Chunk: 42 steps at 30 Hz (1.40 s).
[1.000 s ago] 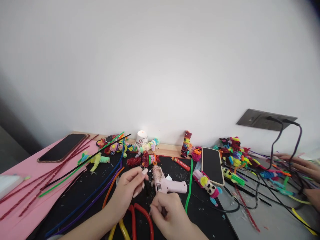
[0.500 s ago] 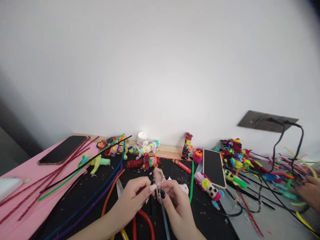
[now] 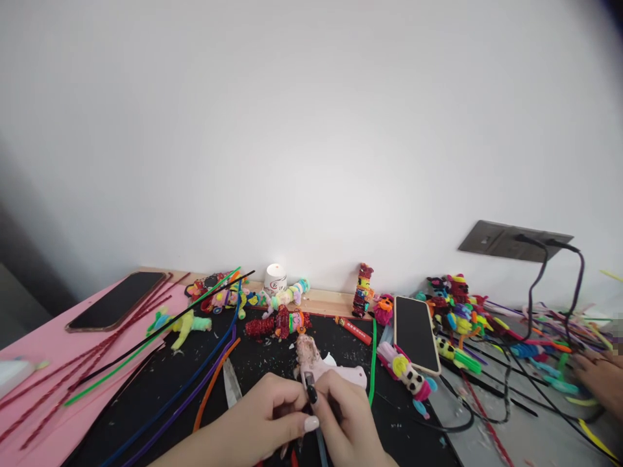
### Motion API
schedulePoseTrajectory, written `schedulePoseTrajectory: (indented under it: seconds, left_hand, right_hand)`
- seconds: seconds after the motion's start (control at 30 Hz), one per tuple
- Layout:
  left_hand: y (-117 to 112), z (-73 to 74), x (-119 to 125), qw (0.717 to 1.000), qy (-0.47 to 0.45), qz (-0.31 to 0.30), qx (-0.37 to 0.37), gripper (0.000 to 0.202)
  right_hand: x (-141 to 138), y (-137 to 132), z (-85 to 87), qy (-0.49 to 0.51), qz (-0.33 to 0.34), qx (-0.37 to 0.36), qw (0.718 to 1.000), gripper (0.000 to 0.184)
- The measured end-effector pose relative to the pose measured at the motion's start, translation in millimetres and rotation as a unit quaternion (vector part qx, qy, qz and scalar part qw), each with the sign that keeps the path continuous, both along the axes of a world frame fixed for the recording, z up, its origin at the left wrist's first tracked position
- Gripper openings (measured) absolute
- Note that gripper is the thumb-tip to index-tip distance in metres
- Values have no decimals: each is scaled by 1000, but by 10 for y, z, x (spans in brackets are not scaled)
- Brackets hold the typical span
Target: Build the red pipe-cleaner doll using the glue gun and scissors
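Observation:
My left hand (image 3: 272, 415) is closed, thumb and fingertips brought together in front of me. Close beside it, my right hand (image 3: 343, 415) is also closed, its dark-nailed thumb bent inward. Whatever is between the fingertips is too small or hidden to make out. Just beyond them a pale pink glue gun (image 3: 341, 374) lies on its side, its nozzle end stained brown. A translucent glue stick (image 3: 322, 447) shows between the hands, partly hidden. Left of my left hand, a metal blade (image 3: 232, 383) points away from me, its lower part covered.
Pipe-cleaner figures, including a red one (image 3: 277, 321), lie along the back, near a paper cup (image 3: 276, 279). Phones lie left (image 3: 117, 301) and right (image 3: 416, 334). Loose pipe cleaners (image 3: 170, 383) cross the black mat. Another person's hand (image 3: 601, 379) is at the right edge.
Both hands have drawn nearer to me and lower, uncovering more of the glue gun. The left thumb has dropped below the right one. The view has shifted slightly.

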<state>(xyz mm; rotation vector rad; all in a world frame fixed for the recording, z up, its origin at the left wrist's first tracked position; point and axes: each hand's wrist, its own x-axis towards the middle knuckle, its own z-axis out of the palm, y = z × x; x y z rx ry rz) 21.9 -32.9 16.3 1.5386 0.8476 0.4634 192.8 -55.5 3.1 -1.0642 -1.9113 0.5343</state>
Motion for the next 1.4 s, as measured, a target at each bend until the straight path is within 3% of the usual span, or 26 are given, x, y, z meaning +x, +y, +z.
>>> schedulePoseTrajectory:
  seconds: [0.1, 0.23, 0.43, 0.63, 0.73, 0.87, 0.97, 1.13, 1.23, 1.4]
  left_hand:
    - [15, 14, 8, 1000, 14, 9, -2, 34]
    - [61, -74, 8, 999, -10, 42, -24, 36]
    - [127, -167, -7, 993, -32, 117, 8, 43]
    - [142, -192, 21, 988, -72, 139, 3, 46]
    - [152, -184, 21, 985, -88, 150, 13, 45]
    - [193, -197, -6, 977, -85, 191, 33, 43]
    - [223, -224, -23, 968, -80, 232, 42, 42]
    - [224, -199, -3, 957, -88, 274, 39, 41]
    - [215, -182, 17, 954, -98, 279, 45, 41]
    - [212, -191, 24, 954, -103, 277, 53, 43]
  right_hand:
    - [16, 24, -12, 30, -69, 45, 996, 26]
    - [51, 82, -25, 34, -126, 58, 990, 29]
    - [96, 156, -20, 33, -135, 45, 989, 31]
    - [151, 236, -16, 24, -133, 14, 991, 34]
    - [282, 347, -2, 7, -177, -1, 984, 34]
    - [557, 567, 68, -80, -265, -24, 961, 28]
    - [696, 719, 128, -181, -266, -48, 946, 13]
    - [667, 864, 160, -361, -252, -122, 889, 25]
    - [625, 909, 158, -388, -253, -156, 872, 25]
    - [654, 929, 167, -385, -254, -179, 869, 19]
